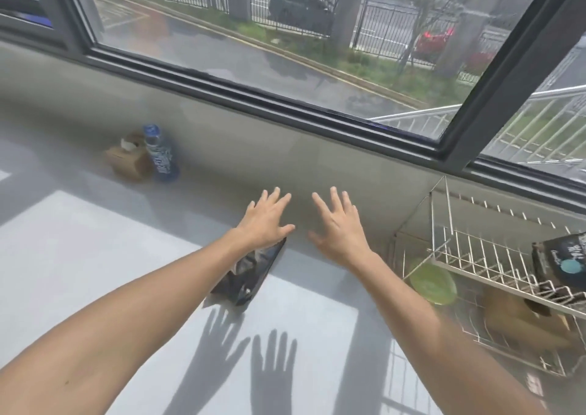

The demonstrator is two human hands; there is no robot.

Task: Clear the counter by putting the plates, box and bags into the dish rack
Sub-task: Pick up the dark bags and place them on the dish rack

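Note:
My left hand point(268, 219) and my right hand point(337, 222) hover side by side above the counter, palms down, fingers spread, holding nothing. A dark shiny bag point(250, 275) lies on the counter just below my left wrist, partly hidden by it. The wire dish rack point(475, 256) stands at the right. On its upper shelf sits a dark bag point(561, 260) with a teal dot. On the lower level a green plate point(432, 283) leans upright beside a brown box point(526, 321).
A brown tissue box point(128, 159) and a blue-labelled water bottle point(161, 154) stand at the back left against the wall. The white counter point(95, 256) stretches left and forward. A large window point(253, 34) runs above the grey wall.

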